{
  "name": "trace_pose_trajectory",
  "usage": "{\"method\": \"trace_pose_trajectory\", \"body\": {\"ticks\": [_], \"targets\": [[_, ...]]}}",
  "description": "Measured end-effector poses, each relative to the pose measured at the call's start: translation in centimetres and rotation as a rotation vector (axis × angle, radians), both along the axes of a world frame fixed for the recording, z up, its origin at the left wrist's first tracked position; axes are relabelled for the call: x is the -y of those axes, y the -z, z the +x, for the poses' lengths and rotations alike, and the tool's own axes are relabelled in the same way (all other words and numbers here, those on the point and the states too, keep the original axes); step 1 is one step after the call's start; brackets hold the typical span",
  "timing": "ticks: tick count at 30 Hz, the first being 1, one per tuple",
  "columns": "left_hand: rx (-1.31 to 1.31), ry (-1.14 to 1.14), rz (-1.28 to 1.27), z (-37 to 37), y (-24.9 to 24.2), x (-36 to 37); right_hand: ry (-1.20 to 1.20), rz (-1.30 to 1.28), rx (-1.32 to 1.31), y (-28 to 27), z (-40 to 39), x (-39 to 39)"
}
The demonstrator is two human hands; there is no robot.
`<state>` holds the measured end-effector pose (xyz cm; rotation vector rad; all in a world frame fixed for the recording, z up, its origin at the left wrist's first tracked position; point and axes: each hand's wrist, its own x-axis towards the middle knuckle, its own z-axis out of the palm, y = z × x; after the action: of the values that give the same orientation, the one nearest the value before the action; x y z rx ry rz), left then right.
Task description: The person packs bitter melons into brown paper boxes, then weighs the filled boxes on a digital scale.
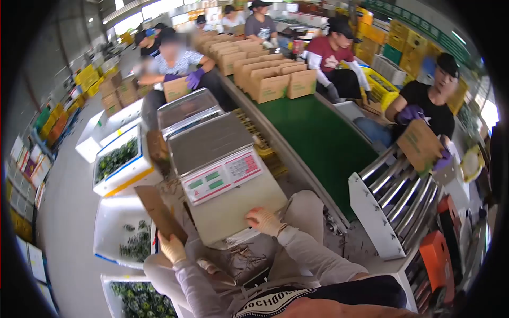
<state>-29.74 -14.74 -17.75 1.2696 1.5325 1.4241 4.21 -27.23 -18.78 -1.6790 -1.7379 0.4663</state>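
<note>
At the lower left, my left hand (172, 248) grips the lower end of a brown cardboard box (160, 213), which is tilted and seen nearly edge-on. My right hand (265, 220) lies at the front of a digital weighing scale (238, 204), fingers slightly bent and holding nothing visible. Both hands wear pale gloves with the fingertips showing. The scale has a metal pan (212, 142) and a white-and-red panel with green displays. Beside the box stands a white foam crate (108, 233) with some dark green produce at its bottom.
Fuller foam crates (132, 177) stand on the left. Rightward runs a green conveyor belt (313, 140) carrying several open cardboard boxes (273, 87). A roller track (408, 196) is at the right, where a person in purple gloves holds another box (419, 146). More people sit along the belt.
</note>
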Motion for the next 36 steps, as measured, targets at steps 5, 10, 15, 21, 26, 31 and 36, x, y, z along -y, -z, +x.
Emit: {"method": "trace_pose_trajectory", "body": {"ticks": [5,10,15,21,26,31,36], "targets": [[-0.109,0.443,0.172,-2.9,-17.2,4.0,0.151,0.208,-0.118,-3.7,-1.7,-0.3],[-0.974,0.929,0.243,3.8,-22.4,4.6,0.209,0.608,0.249,-18.3,-4.1,1.5],[-0.863,1.303,0.002,5.6,-18.0,-1.4,-0.036,0.316,0.546,-17.2,-2.7,-1.2],[-0.256,1.414,-0.591,4.8,-21.1,-2.3,-0.095,0.360,0.621,-17.4,-2.1,-1.9],[-0.405,1.252,-0.518,4.8,-20.9,-3.9,-0.053,0.396,0.553,-17.0,-2.4,-1.8],[-0.781,0.892,0.102,5.2,-19.9,-5.1,-0.122,0.501,0.468,-16.3,-1.7,-0.5],[-0.820,0.493,0.330,5.3,-17.1,-6.4,-0.325,0.463,0.275,-16.1,-2.8,0.3]]}}
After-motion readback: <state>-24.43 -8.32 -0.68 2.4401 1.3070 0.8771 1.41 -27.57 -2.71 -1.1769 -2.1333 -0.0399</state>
